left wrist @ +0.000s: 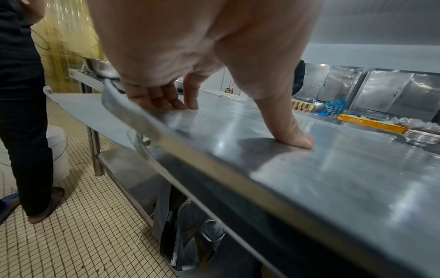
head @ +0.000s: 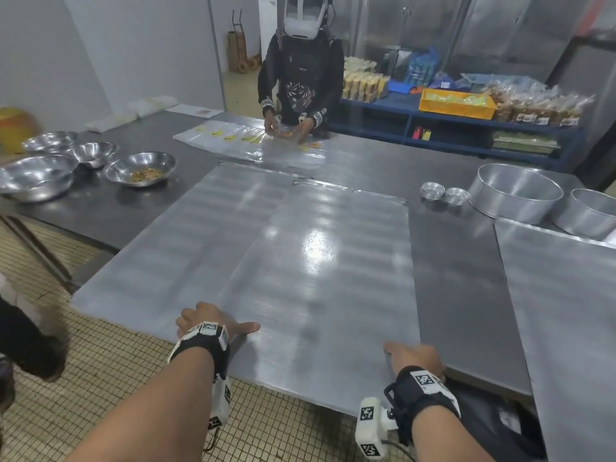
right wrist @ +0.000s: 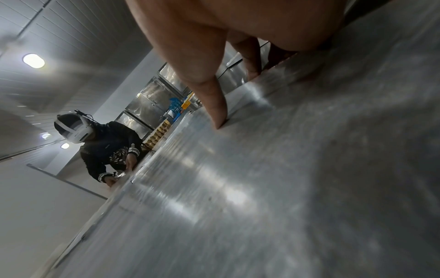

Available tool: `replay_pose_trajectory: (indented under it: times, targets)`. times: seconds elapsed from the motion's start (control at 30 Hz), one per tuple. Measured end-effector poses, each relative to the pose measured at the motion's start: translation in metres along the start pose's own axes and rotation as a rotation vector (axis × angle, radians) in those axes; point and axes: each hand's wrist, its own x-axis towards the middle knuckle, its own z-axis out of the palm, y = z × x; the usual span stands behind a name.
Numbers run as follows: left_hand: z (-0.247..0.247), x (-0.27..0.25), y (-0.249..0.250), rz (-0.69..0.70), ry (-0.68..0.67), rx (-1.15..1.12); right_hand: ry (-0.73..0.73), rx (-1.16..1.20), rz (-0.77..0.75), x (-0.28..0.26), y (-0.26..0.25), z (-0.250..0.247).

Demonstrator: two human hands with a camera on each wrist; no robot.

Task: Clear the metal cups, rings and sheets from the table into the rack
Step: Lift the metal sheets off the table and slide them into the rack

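I see two overlapping sheets (head: 333, 261) at the table's (head: 460, 261) centre, bowls (head: 140, 168) at ten o'clock, rings (head: 516, 191) at two.

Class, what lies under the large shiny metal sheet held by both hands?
Under the large shiny metal sheet lies another grey metal sheet, offset leftward, on the steel table. Anything beneath their overlap is hidden.

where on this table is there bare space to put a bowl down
Bare table runs as a dark strip between the top sheet, which both hands hold at its near edge, and the sheet on the right. Another bare patch lies between the bowls and the left sheet. The far right is crowded with round pans and small cups.
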Motion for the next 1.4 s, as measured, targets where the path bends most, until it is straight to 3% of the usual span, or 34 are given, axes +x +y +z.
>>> replay_pose_trajectory:
  times: [0.5,0.93,1.2,1.4]
  targets:
    - [0.006,0.030,0.000,0.065,0.001,0.045,-0.026,-0.078,0.089,-0.002,0.001,0.022]
    - [0.006,0.045,-0.002,0.094,-0.081,0.029,-0.001,-0.037,0.152,0.003,0.007,0.024]
    - [0.006,0.043,0.007,0.066,-0.122,0.014,0.015,-0.036,0.119,-0.003,0.009,0.021]
    - [0.007,0.049,0.015,0.024,-0.213,0.043,-0.060,0.095,0.056,-0.001,0.013,0.017]
